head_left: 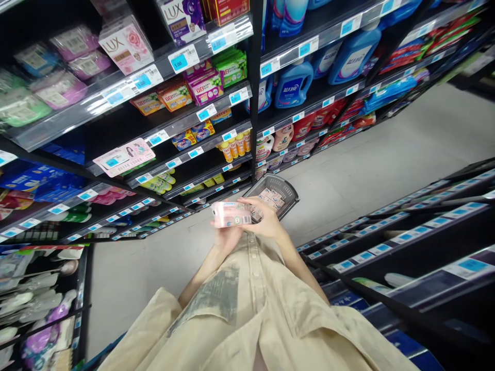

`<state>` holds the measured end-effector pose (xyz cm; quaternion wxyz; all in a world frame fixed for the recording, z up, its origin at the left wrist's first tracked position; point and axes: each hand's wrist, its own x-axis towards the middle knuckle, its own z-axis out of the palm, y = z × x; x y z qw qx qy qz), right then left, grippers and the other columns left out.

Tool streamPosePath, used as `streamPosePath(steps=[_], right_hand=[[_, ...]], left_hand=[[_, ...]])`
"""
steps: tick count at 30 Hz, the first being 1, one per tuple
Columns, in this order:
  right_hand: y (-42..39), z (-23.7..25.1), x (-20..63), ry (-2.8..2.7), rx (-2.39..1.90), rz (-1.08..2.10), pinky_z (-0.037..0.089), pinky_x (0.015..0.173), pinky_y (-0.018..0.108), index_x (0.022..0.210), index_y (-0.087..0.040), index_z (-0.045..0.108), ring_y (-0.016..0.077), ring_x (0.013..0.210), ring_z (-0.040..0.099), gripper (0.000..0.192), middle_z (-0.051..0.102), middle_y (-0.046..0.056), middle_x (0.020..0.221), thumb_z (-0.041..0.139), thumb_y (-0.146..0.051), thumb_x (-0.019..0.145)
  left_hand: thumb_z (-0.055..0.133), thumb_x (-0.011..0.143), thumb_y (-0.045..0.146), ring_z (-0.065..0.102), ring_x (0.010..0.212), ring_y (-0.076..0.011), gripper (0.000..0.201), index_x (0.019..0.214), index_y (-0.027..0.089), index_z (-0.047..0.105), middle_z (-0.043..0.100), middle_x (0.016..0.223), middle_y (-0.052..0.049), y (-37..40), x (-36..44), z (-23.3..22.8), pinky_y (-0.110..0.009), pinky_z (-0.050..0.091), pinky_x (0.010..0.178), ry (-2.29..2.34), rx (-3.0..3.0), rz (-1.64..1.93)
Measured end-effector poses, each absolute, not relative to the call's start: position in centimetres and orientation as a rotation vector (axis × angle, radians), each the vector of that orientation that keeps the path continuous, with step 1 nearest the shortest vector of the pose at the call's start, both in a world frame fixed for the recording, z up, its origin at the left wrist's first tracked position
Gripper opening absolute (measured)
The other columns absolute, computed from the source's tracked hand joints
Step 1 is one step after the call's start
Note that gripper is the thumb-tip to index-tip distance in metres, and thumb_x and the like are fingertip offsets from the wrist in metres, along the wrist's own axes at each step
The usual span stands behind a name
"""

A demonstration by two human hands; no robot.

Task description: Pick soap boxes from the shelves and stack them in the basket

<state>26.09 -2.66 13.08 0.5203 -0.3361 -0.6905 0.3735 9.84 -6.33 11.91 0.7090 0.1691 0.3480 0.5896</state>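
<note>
A pink soap pack [231, 214] with a barcode on its end is held in front of my beige shirt. My left hand [225, 238] supports it from below and my right hand [264, 220] grips its right end with fingers curled over the top. Just beyond the hands a grey plastic shopping basket [284, 187] stands on the aisle floor, with several similar pink boxes inside.
Dark shelves with blue price tags line both sides of the aisle. Boxed LUX soap [126, 45], blue detergent jugs [294, 83] and yellow bottles [235, 145] fill the far shelves. The grey floor [386, 165] runs off to the right.
</note>
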Motion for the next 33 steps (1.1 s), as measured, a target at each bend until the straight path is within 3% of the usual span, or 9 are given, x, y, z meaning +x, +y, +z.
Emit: streamPosePath(steps=[3,6,11,14,17,23,27,33], right_hand=[[-2.7,12.9,26.1,-1.664,-0.810,0.915,0.054,0.110,0.047,0.142,-0.030,0.063,0.0280,0.123,0.068,0.069,0.072,0.008,0.134,0.090,-0.025,0.078],[-2.7,12.7,26.1,-1.683,-0.815,0.949,0.055,0.109,0.046,0.144,-0.030,0.061,0.0279,0.123,0.068,0.073,0.071,0.008,0.134,0.089,-0.025,0.078],[-2.6,11.9,26.0,-1.636,-0.780,0.989,0.058,0.104,0.045,0.137,-0.030,0.063,0.0295,0.119,0.069,0.070,0.071,0.008,0.130,0.092,-0.030,0.074],[-2.5,11.4,25.8,-1.466,-0.718,1.107,0.059,0.104,0.049,0.124,-0.031,0.065,0.0306,0.117,0.071,0.067,0.072,0.007,0.123,0.097,-0.043,0.067],[-2.4,11.2,26.0,-1.303,-0.681,1.260,0.057,0.108,0.055,0.120,-0.031,0.060,0.0328,0.120,0.071,0.075,0.072,0.008,0.123,0.099,-0.055,0.061],[-2.2,11.8,26.7,-1.240,-0.630,1.337,0.053,0.114,0.059,0.116,-0.031,0.053,0.0353,0.125,0.070,0.082,0.073,0.009,0.123,0.104,-0.049,0.054],[-2.1,11.5,26.3,-1.227,-0.570,1.369,0.055,0.113,0.059,0.116,-0.033,0.050,0.0351,0.126,0.070,0.079,0.072,0.009,0.128,0.100,-0.056,0.059],[-2.2,10.6,26.3,-1.252,-0.688,1.438,0.059,0.108,0.059,0.112,-0.034,0.052,0.0369,0.125,0.070,0.087,0.073,0.010,0.127,0.098,-0.068,0.047]], left_hand=[[0.099,0.047,0.064,0.067,0.121,-0.0324,0.091,0.127,0.028,0.073,0.075,0.127,-0.008,-6.4,9.6,10.7,-0.040,0.056,0.096,0.885,0.443,1.272],[0.101,0.049,0.061,0.067,0.122,-0.0303,0.087,0.125,0.028,0.074,0.074,0.129,-0.008,-6.2,9.4,10.0,-0.037,0.055,0.097,0.949,0.560,1.301],[0.093,0.065,0.067,0.060,0.134,-0.0320,0.078,0.127,0.025,0.073,0.067,0.141,-0.013,-5.7,8.5,10.5,-0.041,0.049,0.112,1.016,0.993,1.366],[0.096,0.064,0.062,0.062,0.132,-0.0334,0.078,0.128,0.023,0.072,0.067,0.139,-0.015,-5.4,7.7,11.1,-0.044,0.050,0.111,1.010,1.206,1.380],[0.101,0.059,0.052,0.064,0.131,-0.0343,0.086,0.133,0.023,0.067,0.068,0.138,-0.016,-5.2,7.1,11.4,-0.047,0.051,0.111,0.986,1.346,1.402],[0.101,0.066,0.039,0.067,0.128,-0.0314,0.079,0.134,0.027,0.063,0.069,0.137,-0.014,-5.0,7.7,12.0,-0.044,0.054,0.106,0.871,1.385,1.488],[0.103,0.060,0.042,0.066,0.130,-0.0311,0.084,0.133,0.027,0.064,0.069,0.134,-0.014,-5.2,8.2,12.5,-0.041,0.055,0.105,0.911,1.248,1.520],[0.110,0.038,0.036,0.073,0.111,-0.0268,0.092,0.121,0.028,0.070,0.074,0.117,-0.009,-5.4,7.6,12.6,-0.034,0.057,0.095,0.901,1.123,1.585]])
